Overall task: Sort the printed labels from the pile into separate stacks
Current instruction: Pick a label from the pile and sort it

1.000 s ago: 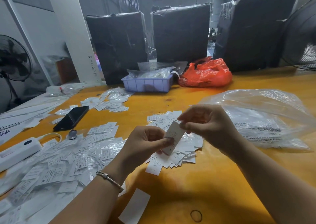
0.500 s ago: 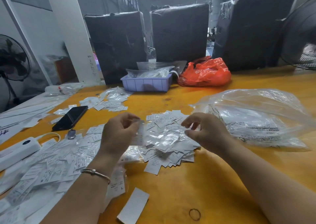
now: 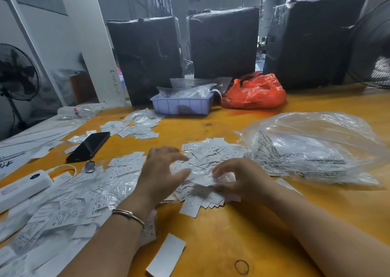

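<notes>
Over the pile (image 3: 202,171), mid-desk (image 3: 242,230) and just left of the clear bag (image 3: 312,150): both hands working at loose labels. Left hand (image 3: 160,177) spread, fingers straight and relaxed, thumb out, holding nothing, hovering at the pile's left edge. Right hand (image 3: 238,179) with fingers curled down onto a crinkled clear sleeve of labels on top of the pile; probably pinching it, though the fingertips are partly hidden, so the grip reads as closed on that sleeve rather than empty.

To do the step well, judging from the layout: lift one label only, turn its printed face up, read the size letter before dropping it, and keep the left-side heap (image 3: 69,202) from sliding back into the pile. Thin slippery paper and film; a light pinch at a corner, not a scoop.

Readable print: "XS" and "S" on labels at the pile's near edge, "S" on the left heap, "L" on a label (image 3: 150,232) by the left wrist. Bag text mirrored and too small to read.
</notes>
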`<act>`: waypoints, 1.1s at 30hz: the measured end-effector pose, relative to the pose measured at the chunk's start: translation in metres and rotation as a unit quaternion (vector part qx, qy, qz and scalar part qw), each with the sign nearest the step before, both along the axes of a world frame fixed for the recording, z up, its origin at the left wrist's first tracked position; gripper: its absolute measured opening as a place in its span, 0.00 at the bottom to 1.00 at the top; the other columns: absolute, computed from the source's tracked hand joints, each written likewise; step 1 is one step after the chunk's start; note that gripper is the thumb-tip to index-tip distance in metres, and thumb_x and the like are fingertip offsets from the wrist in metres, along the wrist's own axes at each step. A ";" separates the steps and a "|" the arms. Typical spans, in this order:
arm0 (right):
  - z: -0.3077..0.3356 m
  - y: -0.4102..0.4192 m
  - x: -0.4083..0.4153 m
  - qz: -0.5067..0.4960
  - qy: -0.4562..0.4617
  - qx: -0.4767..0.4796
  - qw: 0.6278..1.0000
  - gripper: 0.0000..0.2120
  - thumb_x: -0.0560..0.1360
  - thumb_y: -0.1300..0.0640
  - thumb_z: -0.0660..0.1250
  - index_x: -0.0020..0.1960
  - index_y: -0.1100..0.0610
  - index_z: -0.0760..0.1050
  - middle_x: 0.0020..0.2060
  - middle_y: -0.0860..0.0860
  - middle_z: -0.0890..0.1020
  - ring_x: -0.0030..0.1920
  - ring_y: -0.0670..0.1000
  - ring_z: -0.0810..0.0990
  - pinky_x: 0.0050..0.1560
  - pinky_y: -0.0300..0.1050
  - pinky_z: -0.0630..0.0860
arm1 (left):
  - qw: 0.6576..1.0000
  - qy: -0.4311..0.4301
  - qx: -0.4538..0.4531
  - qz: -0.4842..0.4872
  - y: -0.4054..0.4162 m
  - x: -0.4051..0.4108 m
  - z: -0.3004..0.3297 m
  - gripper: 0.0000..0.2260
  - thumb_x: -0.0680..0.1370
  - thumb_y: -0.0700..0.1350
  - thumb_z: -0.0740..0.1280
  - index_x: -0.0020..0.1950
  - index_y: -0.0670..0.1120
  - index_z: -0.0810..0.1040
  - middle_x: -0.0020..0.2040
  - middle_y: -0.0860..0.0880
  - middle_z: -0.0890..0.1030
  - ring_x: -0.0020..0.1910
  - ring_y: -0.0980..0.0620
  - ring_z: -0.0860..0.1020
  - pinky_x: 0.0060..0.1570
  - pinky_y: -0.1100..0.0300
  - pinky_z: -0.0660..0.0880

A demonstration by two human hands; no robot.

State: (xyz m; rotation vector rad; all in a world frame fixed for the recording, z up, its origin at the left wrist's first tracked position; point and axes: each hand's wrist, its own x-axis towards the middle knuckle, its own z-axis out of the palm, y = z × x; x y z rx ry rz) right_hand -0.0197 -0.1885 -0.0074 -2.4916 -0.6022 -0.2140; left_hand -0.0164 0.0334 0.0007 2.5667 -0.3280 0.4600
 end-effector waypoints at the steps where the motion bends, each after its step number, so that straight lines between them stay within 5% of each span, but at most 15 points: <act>1: 0.001 0.000 0.000 0.001 0.003 0.016 1.000 0.11 0.68 0.49 0.76 0.48 0.52 0.84 0.50 0.47 0.84 0.53 0.48 0.81 0.56 0.47 0.75 | 0.998 0.013 -0.015 -0.055 -0.004 -0.002 -0.001 0.13 0.73 0.54 0.73 0.57 0.57 0.81 0.63 0.58 0.74 0.66 0.58 0.64 0.63 0.62 0.63; 4: 0.002 0.001 0.001 0.005 0.016 0.057 0.998 0.07 0.70 0.54 0.76 0.46 0.55 0.85 0.47 0.49 0.85 0.50 0.48 0.82 0.55 0.49 0.76 | 0.987 0.057 -0.014 -0.150 -0.012 -0.006 -0.004 0.16 0.69 0.57 0.76 0.56 0.58 0.82 0.64 0.63 0.73 0.67 0.64 0.61 0.55 0.81 0.59; 10: 0.008 -0.002 0.000 -0.003 0.016 0.165 0.986 0.05 0.74 0.58 0.72 0.48 0.58 0.84 0.47 0.48 0.85 0.50 0.45 0.81 0.56 0.49 0.77 | 0.985 0.057 0.031 -0.161 -0.012 -0.004 -0.004 0.19 0.67 0.58 0.77 0.56 0.58 0.82 0.63 0.64 0.74 0.67 0.64 0.62 0.58 0.73 0.59; 14: 0.014 -0.006 -0.002 -0.060 -0.047 0.251 0.965 0.05 0.73 0.59 0.72 0.47 0.58 0.84 0.41 0.49 0.85 0.43 0.49 0.82 0.46 0.47 0.80 | 0.987 0.015 0.035 -0.155 -0.013 -0.004 -0.005 0.16 0.70 0.52 0.77 0.56 0.56 0.82 0.61 0.62 0.76 0.64 0.64 0.64 0.55 0.77 0.60; 18: 0.013 -0.009 -0.002 -0.091 -0.048 0.347 0.932 0.06 0.75 0.65 0.69 0.52 0.61 0.81 0.34 0.53 0.84 0.32 0.49 0.82 0.33 0.37 0.77 | 0.989 -0.016 0.042 -0.141 -0.013 -0.004 -0.002 0.05 0.73 0.49 0.74 0.48 0.52 0.86 0.58 0.59 0.80 0.63 0.60 0.69 0.59 0.66 0.67; 23: 0.010 -0.012 0.000 -0.100 -0.040 0.347 0.932 0.22 0.77 0.62 0.67 0.67 0.45 0.70 0.29 0.52 0.83 0.25 0.51 0.80 0.30 0.33 0.72 | 0.989 -0.054 -0.026 -0.133 -0.015 -0.007 0.001 0.04 0.70 0.49 0.77 0.39 0.51 0.85 0.54 0.59 0.81 0.60 0.59 0.73 0.55 0.71 0.66; 29: 0.012 -0.014 0.001 -0.098 0.007 0.391 0.915 0.08 0.76 0.63 0.69 0.53 0.57 0.82 0.28 0.54 0.83 0.24 0.51 0.80 0.26 0.34 0.70 | 0.981 0.039 -0.067 -0.178 -0.015 -0.010 0.004 0.09 0.66 0.55 0.75 0.40 0.51 0.87 0.51 0.59 0.83 0.55 0.63 0.77 0.55 0.64 0.73; 33: 0.013 -0.017 0.003 -0.068 0.054 0.459 0.884 0.08 0.75 0.70 0.66 0.50 0.61 0.82 0.31 0.56 0.83 0.28 0.50 0.80 0.29 0.35 0.73 | 0.969 0.083 -0.112 -0.203 -0.012 -0.009 0.006 0.03 0.72 0.42 0.76 0.44 0.46 0.87 0.48 0.56 0.85 0.51 0.62 0.80 0.52 0.66 0.75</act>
